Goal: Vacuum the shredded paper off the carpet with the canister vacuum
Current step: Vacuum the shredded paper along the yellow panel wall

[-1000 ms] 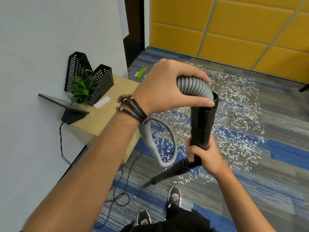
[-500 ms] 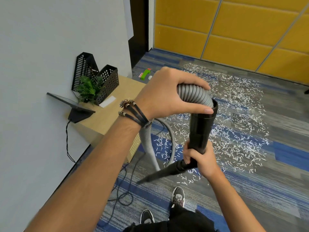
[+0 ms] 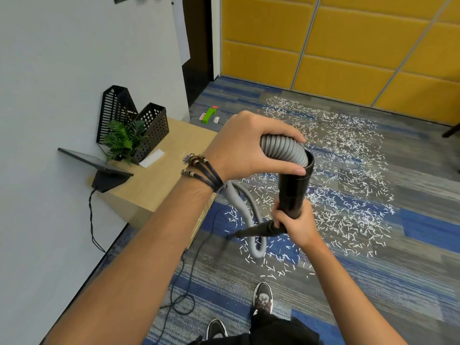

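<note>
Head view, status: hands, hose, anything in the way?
Left hand grips gray hose at mouth of black tube. Right hand grips it lower down. Shredded paper strewn over carpet. Black cable loops by feet.

Left grip (image 3: 249,150): closed over the top of the grey hose (image 3: 283,149), fingers curled round the far side, thumb (image 3: 281,169) lying straight along the near side. Left wrist bent downward and wearing dark cord bracelets (image 3: 204,170). Left forearm bare, reaching up from the lower left. Right grip (image 3: 297,226): below the left, fist wrapped round the lower end of the black tube (image 3: 293,190), knuckles facing left. Right forearm bare, reaching up from the lower right. The grips are apart.
</note>
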Demonstrator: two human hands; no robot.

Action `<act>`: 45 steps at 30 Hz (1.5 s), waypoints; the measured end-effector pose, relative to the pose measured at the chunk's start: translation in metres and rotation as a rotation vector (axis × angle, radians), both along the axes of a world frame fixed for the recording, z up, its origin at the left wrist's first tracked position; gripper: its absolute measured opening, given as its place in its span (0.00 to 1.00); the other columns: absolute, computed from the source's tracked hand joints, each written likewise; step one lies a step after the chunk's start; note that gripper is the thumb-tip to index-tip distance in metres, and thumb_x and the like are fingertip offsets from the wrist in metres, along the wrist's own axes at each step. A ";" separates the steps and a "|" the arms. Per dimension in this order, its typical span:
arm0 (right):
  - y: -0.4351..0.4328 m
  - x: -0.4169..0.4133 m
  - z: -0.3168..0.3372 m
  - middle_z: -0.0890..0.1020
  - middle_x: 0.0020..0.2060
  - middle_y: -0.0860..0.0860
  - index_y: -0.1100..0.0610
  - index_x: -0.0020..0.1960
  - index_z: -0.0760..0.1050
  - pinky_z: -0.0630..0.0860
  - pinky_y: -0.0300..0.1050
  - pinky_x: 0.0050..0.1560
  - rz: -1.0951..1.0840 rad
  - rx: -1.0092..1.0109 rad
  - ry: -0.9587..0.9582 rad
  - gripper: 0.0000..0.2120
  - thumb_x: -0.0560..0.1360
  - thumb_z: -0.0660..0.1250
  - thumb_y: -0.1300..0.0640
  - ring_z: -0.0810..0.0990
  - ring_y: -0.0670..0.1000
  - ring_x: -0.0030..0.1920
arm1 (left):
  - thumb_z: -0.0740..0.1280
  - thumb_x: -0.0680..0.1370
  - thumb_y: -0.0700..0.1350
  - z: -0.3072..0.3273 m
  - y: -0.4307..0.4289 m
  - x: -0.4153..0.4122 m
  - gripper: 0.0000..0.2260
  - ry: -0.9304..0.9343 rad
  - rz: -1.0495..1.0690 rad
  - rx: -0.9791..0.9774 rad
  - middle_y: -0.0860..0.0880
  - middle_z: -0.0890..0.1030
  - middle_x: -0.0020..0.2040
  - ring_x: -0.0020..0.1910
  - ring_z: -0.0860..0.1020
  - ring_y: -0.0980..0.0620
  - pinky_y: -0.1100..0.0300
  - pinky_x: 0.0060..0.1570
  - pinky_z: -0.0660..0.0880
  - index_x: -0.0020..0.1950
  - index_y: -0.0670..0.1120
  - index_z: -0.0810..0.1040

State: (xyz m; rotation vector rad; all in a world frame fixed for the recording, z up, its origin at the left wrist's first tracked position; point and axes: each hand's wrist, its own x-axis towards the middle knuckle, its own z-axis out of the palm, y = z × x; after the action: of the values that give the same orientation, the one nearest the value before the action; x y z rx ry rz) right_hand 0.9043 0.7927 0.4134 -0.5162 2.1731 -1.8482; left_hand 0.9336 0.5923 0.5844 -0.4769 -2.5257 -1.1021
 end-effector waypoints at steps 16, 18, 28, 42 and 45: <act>0.025 0.009 0.025 0.75 0.23 0.58 0.66 0.33 0.74 0.73 0.46 0.36 0.050 0.007 0.012 0.05 0.65 0.69 0.65 0.73 0.55 0.27 | 0.83 0.69 0.57 0.008 0.006 0.000 0.21 0.095 -0.041 0.079 0.57 0.87 0.52 0.52 0.85 0.61 0.57 0.55 0.82 0.59 0.50 0.88; 0.022 0.010 0.023 0.76 0.23 0.59 0.64 0.33 0.75 0.73 0.46 0.36 0.042 0.013 0.025 0.05 0.64 0.69 0.64 0.73 0.56 0.27 | 0.83 0.69 0.58 0.007 0.010 0.001 0.21 0.105 -0.052 0.058 0.57 0.87 0.51 0.51 0.85 0.61 0.57 0.54 0.82 0.58 0.50 0.88; 0.035 0.021 0.020 0.75 0.24 0.58 0.65 0.32 0.72 0.71 0.48 0.34 0.081 0.090 0.008 0.11 0.63 0.69 0.57 0.72 0.55 0.27 | 0.84 0.68 0.54 -0.009 0.004 0.013 0.21 0.026 -0.083 0.156 0.55 0.88 0.52 0.52 0.85 0.59 0.56 0.55 0.82 0.58 0.49 0.88; 0.049 0.037 0.036 0.75 0.24 0.58 0.59 0.30 0.75 0.72 0.45 0.33 0.054 0.131 0.040 0.06 0.63 0.69 0.66 0.73 0.54 0.27 | 0.83 0.69 0.55 -0.005 0.006 0.028 0.21 0.081 -0.093 0.157 0.55 0.88 0.51 0.50 0.86 0.59 0.55 0.53 0.83 0.58 0.49 0.88; 0.046 0.040 0.036 0.75 0.24 0.59 0.58 0.29 0.74 0.72 0.46 0.34 0.065 0.148 0.065 0.07 0.64 0.68 0.66 0.73 0.54 0.28 | 0.83 0.69 0.57 -0.004 0.007 0.029 0.21 0.082 -0.104 0.136 0.56 0.88 0.51 0.51 0.86 0.59 0.55 0.54 0.82 0.58 0.49 0.88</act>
State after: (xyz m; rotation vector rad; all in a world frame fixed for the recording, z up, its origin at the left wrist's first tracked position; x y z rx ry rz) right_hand 0.9438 0.8388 0.4494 -0.6157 2.2839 -1.6441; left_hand 0.9622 0.5990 0.5803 -0.6087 -2.3594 -1.2559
